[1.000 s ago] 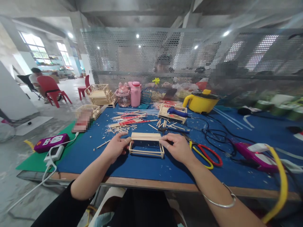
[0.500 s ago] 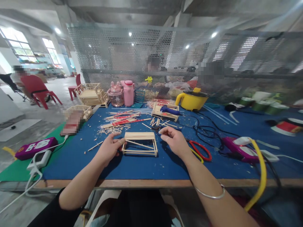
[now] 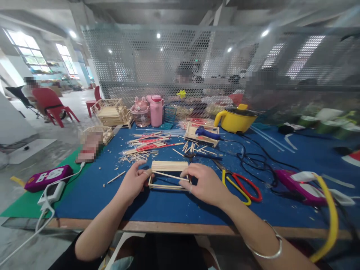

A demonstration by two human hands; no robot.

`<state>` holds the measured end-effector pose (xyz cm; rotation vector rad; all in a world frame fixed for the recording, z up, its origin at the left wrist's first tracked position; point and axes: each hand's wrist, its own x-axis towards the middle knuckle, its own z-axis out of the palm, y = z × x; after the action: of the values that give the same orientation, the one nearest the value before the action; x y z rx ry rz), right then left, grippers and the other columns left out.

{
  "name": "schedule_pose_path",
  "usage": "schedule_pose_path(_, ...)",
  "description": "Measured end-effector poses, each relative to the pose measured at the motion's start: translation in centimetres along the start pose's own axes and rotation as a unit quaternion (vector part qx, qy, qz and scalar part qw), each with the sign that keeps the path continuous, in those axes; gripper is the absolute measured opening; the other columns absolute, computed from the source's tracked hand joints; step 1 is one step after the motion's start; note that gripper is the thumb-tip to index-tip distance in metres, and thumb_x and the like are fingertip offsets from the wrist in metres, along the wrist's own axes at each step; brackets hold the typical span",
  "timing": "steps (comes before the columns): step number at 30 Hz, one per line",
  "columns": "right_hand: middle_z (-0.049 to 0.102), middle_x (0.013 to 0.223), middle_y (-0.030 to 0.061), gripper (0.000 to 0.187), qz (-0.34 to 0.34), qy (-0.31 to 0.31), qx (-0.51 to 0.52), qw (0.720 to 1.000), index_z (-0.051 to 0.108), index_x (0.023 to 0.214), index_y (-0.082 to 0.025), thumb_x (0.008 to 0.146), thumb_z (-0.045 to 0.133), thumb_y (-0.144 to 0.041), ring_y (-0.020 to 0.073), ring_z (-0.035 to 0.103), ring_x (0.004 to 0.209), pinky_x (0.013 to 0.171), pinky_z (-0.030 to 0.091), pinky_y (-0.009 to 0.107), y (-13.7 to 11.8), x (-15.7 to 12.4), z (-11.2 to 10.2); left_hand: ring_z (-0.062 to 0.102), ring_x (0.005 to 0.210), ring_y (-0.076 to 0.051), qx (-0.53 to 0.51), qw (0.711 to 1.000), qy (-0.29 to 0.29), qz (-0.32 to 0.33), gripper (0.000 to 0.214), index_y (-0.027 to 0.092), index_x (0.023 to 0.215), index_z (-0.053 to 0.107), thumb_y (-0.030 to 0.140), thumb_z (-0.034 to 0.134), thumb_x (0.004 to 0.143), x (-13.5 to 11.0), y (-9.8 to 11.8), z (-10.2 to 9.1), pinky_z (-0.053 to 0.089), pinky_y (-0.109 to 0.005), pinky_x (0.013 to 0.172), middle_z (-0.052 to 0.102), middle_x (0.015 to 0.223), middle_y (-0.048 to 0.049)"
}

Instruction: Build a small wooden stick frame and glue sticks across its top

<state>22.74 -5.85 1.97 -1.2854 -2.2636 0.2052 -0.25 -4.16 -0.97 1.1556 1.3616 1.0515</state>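
A small frame of wooden sticks stands on the blue mat before me, with a slatted top and a thin diagonal stick on its near side. My left hand grips its left end between thumb and fingers. At the right end, the thumb and fingers of my right hand close on the frame and cover that corner. Just behind it lies a dark-jawed hand tool, partly hidden. Scissors with one red and one yellow handle rest right of my right hand.
Loose sticks and scraps lie behind the frame. A blue glue gun rests on another stick frame, its cable running right. A yellow pot, pink jug and mesh screen stand beyond. Purple power strips sit rightward and leftward.
My right hand has moved from beside the dark-jawed tool to the stick frame's right end and closed on it. My left hand keeps its hold. The view has shifted slightly.
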Motion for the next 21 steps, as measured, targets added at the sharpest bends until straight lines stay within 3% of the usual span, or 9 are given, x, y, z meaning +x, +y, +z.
schedule_pose_path(5, 0.069, 0.077, 0.0036, 0.015, -0.026, -0.008, -0.017, 1.0, 0.068, 0.078, -0.022, 0.087, 0.057, -0.028, 0.0184, 0.059, 0.074, 0.069, 0.038, 0.031, 1.3, 0.7, 0.3, 0.042, 0.04, -0.006, -0.037, 0.999, -0.009, -0.035, 0.068, 0.018, 0.124, 0.042, 0.046, 0.068, 0.068, -0.1, 0.3, 0.0, 0.024, -0.017, 0.035, 0.066, 0.07, 0.0013)
schedule_pose_path(9, 0.07, 0.075, 0.0022, 0.019, -0.02, -0.018, -0.019, 0.999, 0.069, 0.078, -0.024, 0.089, 0.056, -0.031, 0.018, 0.061, 0.072, 0.068, 0.036, 0.032, 2.4, 0.8, 0.7, 0.039, 0.039, -0.005, -0.096, 0.993, 0.001, -0.067, 0.061, 0.019, 0.122, 0.044, 0.048, 0.062, 0.072, -0.3, 0.5, 0.0, 0.022, -0.016, 0.033, 0.067, 0.078, -0.0014)
schedule_pose_path(17, 0.069, 0.069, 0.0008, 0.018, 0.024, -0.009, 0.025, 0.999, 0.067, 0.073, -0.026, 0.086, 0.057, -0.03, 0.0172, 0.061, 0.066, 0.064, 0.04, 0.031, 2.7, 0.6, 1.3, 0.037, 0.038, -0.004, -0.071, 0.994, -0.007, -0.078, 0.072, 0.019, 0.126, 0.04, 0.05, 0.068, 0.068, -0.2, 0.6, 0.3, 0.026, -0.016, 0.031, 0.069, 0.079, -0.0008)
schedule_pose_path(21, 0.063, 0.062, -0.0018, 0.005, 0.097, 0.009, 0.049, 0.994, 0.065, 0.083, -0.027, 0.08, 0.062, -0.03, 0.0163, 0.058, 0.06, 0.059, 0.042, 0.029, 2.6, 0.2, 1.7, 0.037, 0.035, -0.005, -0.046, 0.995, 0.02, -0.084, 0.077, 0.019, 0.127, 0.039, 0.054, 0.068, 0.064, -0.4, 0.7, 0.7, 0.03, -0.018, 0.03, 0.068, 0.075, 0.0006)
